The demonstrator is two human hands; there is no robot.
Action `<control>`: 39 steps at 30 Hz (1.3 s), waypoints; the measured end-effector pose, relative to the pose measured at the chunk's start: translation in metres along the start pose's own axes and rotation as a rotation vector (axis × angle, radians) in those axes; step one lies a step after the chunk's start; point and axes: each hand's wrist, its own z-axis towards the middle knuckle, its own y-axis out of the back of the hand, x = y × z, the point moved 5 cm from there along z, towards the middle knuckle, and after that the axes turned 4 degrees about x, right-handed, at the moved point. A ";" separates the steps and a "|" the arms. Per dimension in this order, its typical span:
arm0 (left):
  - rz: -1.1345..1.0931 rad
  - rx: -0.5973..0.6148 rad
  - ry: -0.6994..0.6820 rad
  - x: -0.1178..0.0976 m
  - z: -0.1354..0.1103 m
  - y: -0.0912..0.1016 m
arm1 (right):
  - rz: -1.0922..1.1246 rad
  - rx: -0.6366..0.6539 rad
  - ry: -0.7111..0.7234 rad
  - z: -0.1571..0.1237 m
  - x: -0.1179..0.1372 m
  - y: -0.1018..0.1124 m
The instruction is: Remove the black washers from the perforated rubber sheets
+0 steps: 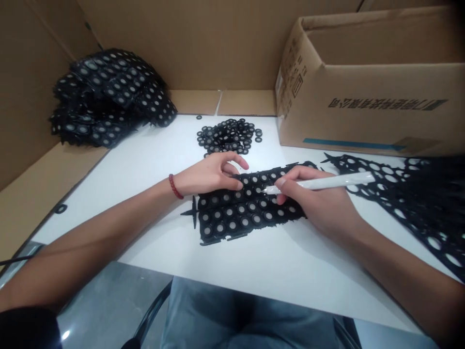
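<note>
A black rubber sheet (232,226) with rows of ring shapes around pale round centres lies flat on the white table. My right hand (314,194) grips a white pen-shaped tool (334,181), its thin tip down at one of the rings. My left hand (214,173) rests at the sheet's upper left part, thumb touching it and fingers apart; nothing shows between them. Just beyond my left hand is a pile of loose black rings (228,135).
A large heap of black sheets (112,97) stands at the back left. At the right, black sheets with punched-out holes (395,184) lie before an open cardboard box (374,106). One loose ring (61,209) is near the left table edge. Cardboard walls (189,43) enclose the back.
</note>
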 end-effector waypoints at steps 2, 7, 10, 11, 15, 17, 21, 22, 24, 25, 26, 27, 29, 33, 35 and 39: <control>0.110 -0.007 0.025 -0.005 0.003 -0.002 | 0.000 0.010 0.030 0.000 -0.001 0.001; 0.212 -0.047 -0.008 -0.009 0.008 -0.008 | -0.006 0.037 0.041 -0.001 0.000 -0.003; 0.134 -0.060 -0.040 -0.005 0.006 -0.006 | -0.006 0.032 0.052 0.000 0.001 -0.003; 0.115 -0.065 -0.044 -0.004 0.005 -0.005 | -0.005 0.035 0.060 0.001 0.001 -0.003; 0.072 -0.093 -0.028 0.001 0.003 -0.002 | -0.007 0.038 0.067 0.002 0.000 -0.002; 0.048 -0.109 -0.025 0.001 0.003 -0.002 | -0.014 0.033 0.061 0.002 0.000 -0.002; -0.025 -0.106 -0.030 0.002 0.003 -0.003 | -0.018 0.037 0.056 0.002 -0.001 -0.003; -0.044 -0.101 -0.029 0.002 0.003 -0.004 | -0.014 0.042 0.054 0.002 -0.001 -0.004; -0.086 -0.092 -0.027 0.004 0.003 -0.005 | -0.009 0.053 0.050 0.003 -0.001 -0.005; -0.108 -0.090 -0.030 0.004 0.003 -0.005 | -0.011 0.058 0.048 0.003 -0.001 -0.005; -0.129 -0.087 -0.035 0.005 0.003 -0.006 | -0.015 0.063 0.047 0.003 0.000 -0.005; -0.149 -0.086 -0.040 0.006 0.003 -0.006 | -0.021 0.067 0.046 0.003 0.000 -0.004; -0.184 -0.094 -0.049 0.007 0.003 -0.006 | -0.028 0.072 0.038 0.003 0.001 -0.004; -0.238 -0.118 -0.062 0.008 0.003 -0.006 | -0.027 0.078 0.039 0.003 0.003 -0.005; -0.244 -0.129 -0.070 0.008 0.002 -0.007 | -0.032 0.103 0.046 0.002 0.003 -0.008; -0.210 -0.162 -0.087 0.008 0.003 -0.008 | -0.050 0.158 0.061 0.000 0.003 -0.014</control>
